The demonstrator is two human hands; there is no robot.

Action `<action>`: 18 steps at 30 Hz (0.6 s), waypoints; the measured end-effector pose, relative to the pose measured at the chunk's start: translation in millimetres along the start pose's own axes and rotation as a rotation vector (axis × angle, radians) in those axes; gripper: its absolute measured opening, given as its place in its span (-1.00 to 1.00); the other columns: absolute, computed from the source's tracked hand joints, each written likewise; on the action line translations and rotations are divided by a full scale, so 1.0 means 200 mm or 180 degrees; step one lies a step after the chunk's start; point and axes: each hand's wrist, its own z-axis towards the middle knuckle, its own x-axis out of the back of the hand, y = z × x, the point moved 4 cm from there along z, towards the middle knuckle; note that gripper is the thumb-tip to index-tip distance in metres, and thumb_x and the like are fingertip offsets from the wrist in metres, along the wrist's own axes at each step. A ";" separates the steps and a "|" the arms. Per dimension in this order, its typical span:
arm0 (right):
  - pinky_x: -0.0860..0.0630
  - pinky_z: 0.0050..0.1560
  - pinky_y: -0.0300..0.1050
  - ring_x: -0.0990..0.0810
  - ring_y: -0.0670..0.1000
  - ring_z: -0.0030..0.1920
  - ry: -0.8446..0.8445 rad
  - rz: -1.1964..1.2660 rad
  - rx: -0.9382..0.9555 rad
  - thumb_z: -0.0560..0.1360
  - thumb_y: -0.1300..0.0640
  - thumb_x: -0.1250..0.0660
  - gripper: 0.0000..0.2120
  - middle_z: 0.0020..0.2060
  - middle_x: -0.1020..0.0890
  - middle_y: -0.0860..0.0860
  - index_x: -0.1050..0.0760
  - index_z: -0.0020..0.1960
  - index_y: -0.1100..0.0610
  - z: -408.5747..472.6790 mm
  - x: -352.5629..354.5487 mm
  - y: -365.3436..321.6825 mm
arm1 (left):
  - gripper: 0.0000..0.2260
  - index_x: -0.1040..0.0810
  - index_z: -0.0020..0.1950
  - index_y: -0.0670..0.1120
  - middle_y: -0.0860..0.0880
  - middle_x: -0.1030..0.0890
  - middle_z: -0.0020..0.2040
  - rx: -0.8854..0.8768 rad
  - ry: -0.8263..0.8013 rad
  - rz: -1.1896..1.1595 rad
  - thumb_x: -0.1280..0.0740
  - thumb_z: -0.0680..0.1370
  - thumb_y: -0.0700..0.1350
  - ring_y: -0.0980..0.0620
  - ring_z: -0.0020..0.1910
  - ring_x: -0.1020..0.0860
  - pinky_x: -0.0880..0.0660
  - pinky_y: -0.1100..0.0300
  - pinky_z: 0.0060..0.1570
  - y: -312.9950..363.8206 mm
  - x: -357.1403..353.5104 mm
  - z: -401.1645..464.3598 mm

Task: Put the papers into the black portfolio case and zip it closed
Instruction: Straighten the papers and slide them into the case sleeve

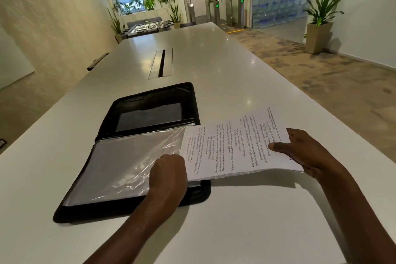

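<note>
R hand (308, 152) pinched papers (235, 146), thumb on top; L hand (169, 173) fingers curled at clear sleeve (132, 163) edge, grip unclear. Portfolio case (150, 113) lay open on table (235, 70); cable slot (161, 63) behind.

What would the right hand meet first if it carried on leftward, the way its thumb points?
Most likely nothing solid at first: the right hand would push the printed white paper stack further under the clear plastic sleeve of the open black portfolio case. Then probably the left hand, though depth is unclear.

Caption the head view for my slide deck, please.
Right hand slides printed papers into the open black portfolio case; left hand holds its clear sleeve.
</note>
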 end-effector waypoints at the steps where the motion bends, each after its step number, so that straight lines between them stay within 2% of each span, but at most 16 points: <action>1: -0.62 0.09 0.06 -0.73 0.06 -0.03 0.0008 0.0027 0.0001 0.49 0.33 -0.40 -0.72 0.08 -0.71 0.03 -0.58 0.17 0.13 0.00 0.00 0.00 | -0.88 -0.58 0.01 -0.09 -0.04 -0.66 -0.07 -0.0016 -0.0035 0.0050 -0.28 0.55 -0.23 0.01 -0.16 -0.65 -0.54 0.24 -0.24 -0.01 0.00 -0.01; 3: -0.60 0.13 0.11 -0.72 0.08 -0.02 0.0018 0.0060 -0.0005 0.50 0.33 -0.40 -0.70 0.09 -0.70 0.05 -0.56 0.22 0.17 0.01 0.00 0.01 | -0.88 -0.59 0.01 -0.10 -0.04 -0.66 -0.08 -0.0046 -0.0049 0.0011 -0.27 0.55 -0.22 0.01 -0.16 -0.65 -0.52 0.25 -0.26 -0.01 0.00 -0.03; 6: -0.60 0.10 0.07 -0.72 0.08 -0.02 0.0007 0.0133 0.0005 0.50 0.35 -0.39 -0.70 0.08 -0.70 0.07 -0.56 0.22 0.19 0.03 0.01 0.01 | -0.90 -0.59 0.03 -0.11 -0.04 -0.66 -0.05 -0.0060 0.0017 -0.0242 -0.32 0.54 -0.19 0.02 -0.15 -0.64 -0.46 0.29 -0.30 0.00 0.02 -0.04; 10: -0.60 0.06 0.01 -0.72 0.08 -0.02 -0.0057 0.0151 0.0012 0.49 0.35 -0.39 -0.71 0.06 -0.71 0.07 -0.58 0.19 0.19 0.06 0.01 0.01 | -0.86 -0.58 0.06 -0.13 -0.07 -0.64 0.03 -0.0057 0.0014 -0.0909 -0.40 0.51 -0.17 0.07 -0.21 -0.59 -0.51 0.30 -0.32 0.06 0.02 -0.05; 14: -0.66 -0.04 -0.11 -0.72 0.07 0.00 -0.0261 0.0257 -0.0014 0.49 0.39 -0.36 -0.72 0.05 -0.72 0.08 -0.58 0.17 0.19 0.10 -0.01 -0.01 | -0.80 -0.58 0.11 -0.11 -0.07 -0.64 0.06 -0.0017 0.0004 -0.1331 -0.42 0.50 -0.14 0.12 -0.33 -0.44 -0.34 0.38 -0.46 0.11 0.01 -0.04; 18: -0.64 0.05 -0.03 -0.71 0.10 0.03 -0.0417 0.0181 -0.0057 0.50 0.37 -0.37 -0.70 0.08 -0.70 0.09 -0.56 0.22 0.22 0.14 -0.05 -0.02 | -0.83 -0.58 0.08 -0.12 -0.09 -0.64 0.06 -0.0064 0.0080 -0.1445 -0.41 0.50 -0.15 0.04 -0.16 -0.61 -0.42 0.35 -0.32 0.11 0.01 -0.04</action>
